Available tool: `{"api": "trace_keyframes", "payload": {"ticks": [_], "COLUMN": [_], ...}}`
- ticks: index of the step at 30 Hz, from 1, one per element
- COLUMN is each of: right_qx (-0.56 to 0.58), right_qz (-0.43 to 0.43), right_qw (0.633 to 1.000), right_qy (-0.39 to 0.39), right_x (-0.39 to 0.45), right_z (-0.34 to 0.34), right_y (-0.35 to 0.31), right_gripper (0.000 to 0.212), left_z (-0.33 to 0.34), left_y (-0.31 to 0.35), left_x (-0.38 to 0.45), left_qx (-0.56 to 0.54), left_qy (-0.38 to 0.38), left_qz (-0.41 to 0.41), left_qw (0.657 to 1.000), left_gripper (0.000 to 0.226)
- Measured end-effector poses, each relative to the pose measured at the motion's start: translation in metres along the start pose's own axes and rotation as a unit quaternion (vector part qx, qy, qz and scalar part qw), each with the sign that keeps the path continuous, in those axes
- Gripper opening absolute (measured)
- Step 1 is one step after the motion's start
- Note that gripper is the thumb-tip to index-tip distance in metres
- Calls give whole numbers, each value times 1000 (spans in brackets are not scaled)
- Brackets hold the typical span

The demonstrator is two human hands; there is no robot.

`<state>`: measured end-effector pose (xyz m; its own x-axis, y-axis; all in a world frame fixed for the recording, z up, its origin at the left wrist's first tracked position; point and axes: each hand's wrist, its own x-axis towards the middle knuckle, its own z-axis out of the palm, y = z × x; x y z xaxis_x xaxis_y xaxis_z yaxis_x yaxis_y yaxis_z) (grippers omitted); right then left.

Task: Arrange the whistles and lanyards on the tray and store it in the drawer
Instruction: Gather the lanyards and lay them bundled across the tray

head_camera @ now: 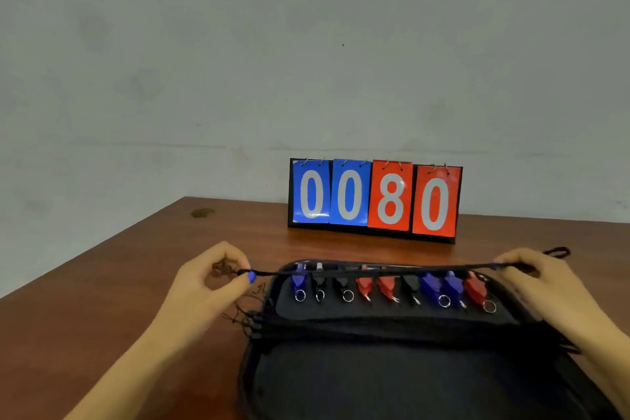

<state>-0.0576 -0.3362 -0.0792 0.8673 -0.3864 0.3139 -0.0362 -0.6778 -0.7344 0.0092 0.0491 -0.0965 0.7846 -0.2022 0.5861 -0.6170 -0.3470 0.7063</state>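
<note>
The black tray (392, 382) lies on the brown tabletop (102, 300), and its near edge is cut off by the lower border of the view. Its dark surface makes the rim and the inner layout hard to distinguish. A row of whistles (392, 286) lies across the far part of the tray, in blue, black and red, each with a small metal ring at its near end. The exact whistle count is hard to confirm in the blur. A bundle of black lanyards (375, 331) lies across the tray just nearer than the whistles; single cords within it cannot be separated by eye.

One black cord (375, 269) is stretched taut above the far edge of the tray. The left hand (211, 280), at the tray's left side, pinches one end of the cord between thumb and forefinger, with loose cord bunched at the fingers. The right hand (531, 273), at the tray's right side, pinches the other end, fingers curled. Both forearms enter from the lower border and are cut off there.

Beyond the tray stands a flip scoreboard (375, 198) showing 0 0 8 0 against the grey wall (306, 44).
</note>
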Motion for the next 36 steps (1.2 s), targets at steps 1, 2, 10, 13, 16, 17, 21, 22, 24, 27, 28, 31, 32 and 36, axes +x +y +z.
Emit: {"api": "trace_keyframes", "payload": {"ticks": [1, 2, 10, 13, 16, 17, 21, 22, 24, 27, 28, 31, 32, 36], "right_qx": [5, 12, -76, -83, -86, -92, -110, -110, -113, -135, -143, -156, -159, -167], "right_qz": [7, 16, 100, 111, 111, 109, 95, 91, 84, 87, 88, 98, 105, 118], "right_qw": [1000, 999, 982, 976, 972, 971, 973, 974, 974, 971, 971, 968, 967, 967], "right_qy": [-14, -25, -141, -170, -189, -190, -178, -174, -175, -176, -173, -171, -169, -151], "right_x": [-1, -2, 4, 1, -2, -3, -3, -2, -2, -1, 0, 2, 2, 4], "right_z": [-7, -15, -41, -43, -47, -48, -48, -48, -48, -48, -49, -48, -48, -48], "right_y": [5, 8, 35, 34, 33, 33, 35, 34, 31, 32, 34, 38, 38, 39], "right_gripper": [22, 21, 9, 4, 8, 11, 26, 27, 29, 36, 40, 46, 46, 36], "left_z": [-1, -2, -4, -2, 0, 1, -1, -2, -2, 1, 2, 2, 2, 0], "left_y": [-1, -3, -18, -18, -15, -14, -17, -19, -19, -18, -18, -18, -17, -17], "left_x": [1, 1, 0, -1, -3, -2, -2, -2, -2, -2, -2, -3, -3, -4], "left_qx": [22, 48, 194, 227, 220, 207, 230, 240, 244, 234, 233, 249, 257, 282], "left_qy": [-18, -37, -123, -133, -129, -127, -130, -132, -141, -156, -157, -148, -148, -141], "left_qz": [10, 18, 42, 52, 41, 35, 30, 28, 26, 30, 28, 22, 20, 23], "left_qw": [1000, 998, 972, 963, 966, 969, 964, 961, 959, 959, 959, 957, 955, 949], "left_gripper": [22, 22, 27, 29, 30, 29, 32, 33, 34, 37, 31, 19, 17, 23]}}
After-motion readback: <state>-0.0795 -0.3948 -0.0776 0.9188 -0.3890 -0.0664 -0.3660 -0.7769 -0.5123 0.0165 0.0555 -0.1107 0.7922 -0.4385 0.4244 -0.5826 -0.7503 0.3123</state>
